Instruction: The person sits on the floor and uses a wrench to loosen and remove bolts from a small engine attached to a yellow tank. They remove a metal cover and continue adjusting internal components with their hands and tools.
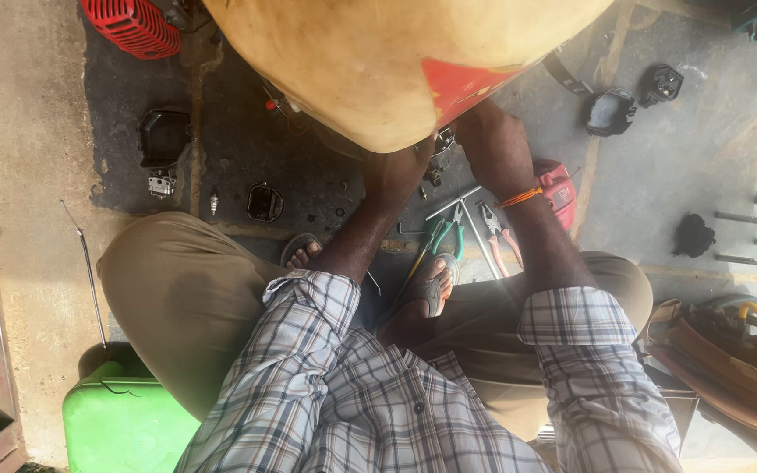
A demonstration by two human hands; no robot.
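Big cream tank (378, 61) looks rigid, bulky, prob slick; L hand (396, 171) & R hand (488, 131) under it, fingers hidden, can't tell grip; best held at lower rim.

Warm, strong daylight floods the concrete floor (711, 149) toward three o'clock, washing it pale. A cream tank (387, 61) at twelve o'clock looms close and slightly soft, casting deep shadow over the oil-dark patch beneath. The checked shirt (378, 394) at six o'clock sits in even shade. Edges bow with wide-angle distortion; detail otherwise crisp.
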